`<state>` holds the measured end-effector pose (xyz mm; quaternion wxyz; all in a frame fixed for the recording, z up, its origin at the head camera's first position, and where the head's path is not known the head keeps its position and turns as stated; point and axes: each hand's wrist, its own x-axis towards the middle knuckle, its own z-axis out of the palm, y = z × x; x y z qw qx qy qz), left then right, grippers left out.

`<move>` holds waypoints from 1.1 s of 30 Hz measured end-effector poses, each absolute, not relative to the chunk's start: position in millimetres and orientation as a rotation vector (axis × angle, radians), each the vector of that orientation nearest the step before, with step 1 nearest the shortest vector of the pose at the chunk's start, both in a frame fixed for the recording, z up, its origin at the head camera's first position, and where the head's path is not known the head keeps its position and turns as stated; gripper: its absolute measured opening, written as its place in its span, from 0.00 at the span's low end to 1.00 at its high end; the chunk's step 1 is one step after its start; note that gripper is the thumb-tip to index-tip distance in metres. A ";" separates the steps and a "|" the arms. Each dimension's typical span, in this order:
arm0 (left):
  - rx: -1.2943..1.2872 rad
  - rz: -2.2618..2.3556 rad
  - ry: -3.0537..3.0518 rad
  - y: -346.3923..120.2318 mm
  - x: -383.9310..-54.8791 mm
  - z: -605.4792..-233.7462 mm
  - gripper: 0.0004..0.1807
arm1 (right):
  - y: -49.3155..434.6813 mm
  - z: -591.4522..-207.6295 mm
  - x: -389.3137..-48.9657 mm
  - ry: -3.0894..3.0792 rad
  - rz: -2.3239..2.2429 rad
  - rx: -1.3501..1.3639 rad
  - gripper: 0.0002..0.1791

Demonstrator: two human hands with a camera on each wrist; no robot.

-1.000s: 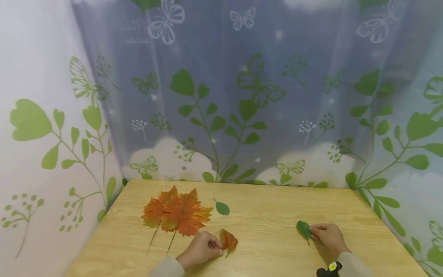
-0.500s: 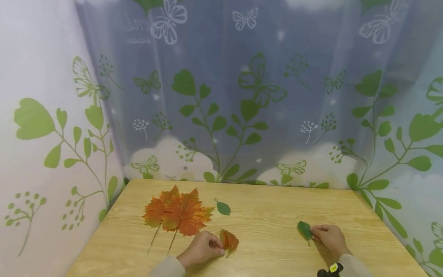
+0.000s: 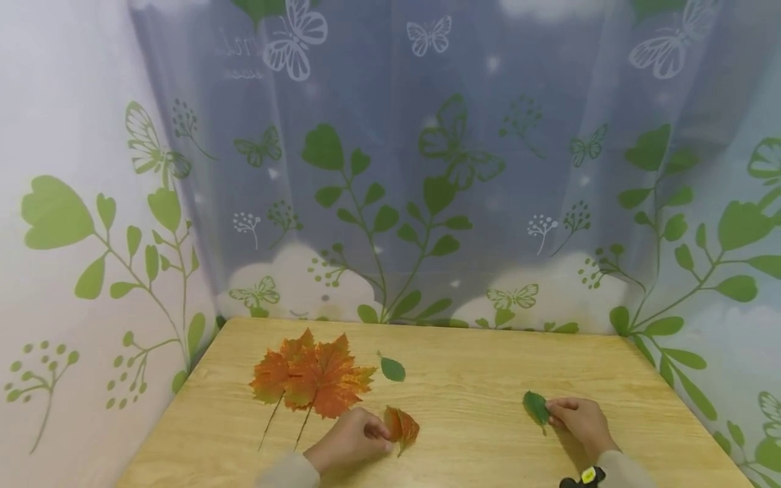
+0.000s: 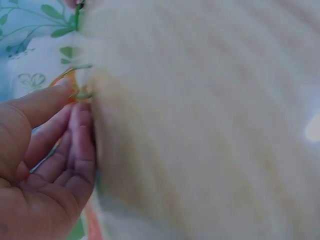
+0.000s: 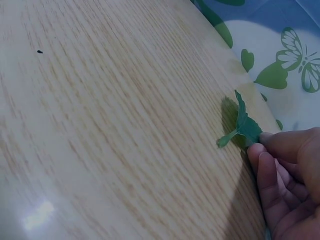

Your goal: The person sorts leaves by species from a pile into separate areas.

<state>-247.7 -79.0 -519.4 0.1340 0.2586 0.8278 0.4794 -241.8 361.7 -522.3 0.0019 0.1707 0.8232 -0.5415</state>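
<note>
My left hand [image 3: 354,439] pinches the edge of a small orange-brown leaf [image 3: 403,427] between thumb and fingers, low over the table. In the left wrist view only a bit of that orange leaf [image 4: 73,86] shows past the thumb. Off to the right, my right hand [image 3: 584,421] pinches a green leaf [image 3: 535,407] by its side. The right wrist view has this green leaf [image 5: 248,129] folded along its middle, its short stem toward the table and its shadow beside it. Large orange maple leaves [image 3: 317,376] with dark stems lie overlapped just beyond my left hand.
Another green leaf [image 3: 392,369] lies flat right of the maple leaves. The wooden table [image 3: 464,379] ends at a printed curtain [image 3: 390,203] at the back, with more printed cloth on both sides. A black wrist device [image 3: 582,476] sits at my right sleeve.
The left hand and its orange-brown leaf have shifted very slightly left. The right hand keeps its hold on the green leaf, and the leaves on the table stay put.
</note>
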 end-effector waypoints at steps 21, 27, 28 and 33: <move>0.654 1.331 2.838 -63.9 -321.8 -479.5 0.14 | 361.8 -527.4 -242.3 2.591 -1.763 0.524 0.15; 0.656 1.315 2.883 -57.4 -342.8 -500.7 0.15 | 360.4 -528.2 -242.1 2.610 -1.767 0.525 0.15; 0.631 1.325 2.903 -57.3 -345.9 -503.4 0.15 | 360.4 -528.3 -242.1 2.609 -1.771 0.527 0.15; 0.455 1.434 2.957 -56.6 -356.5 -509.6 0.16 | 359.9 -527.2 -240.6 2.614 -1.773 0.538 0.14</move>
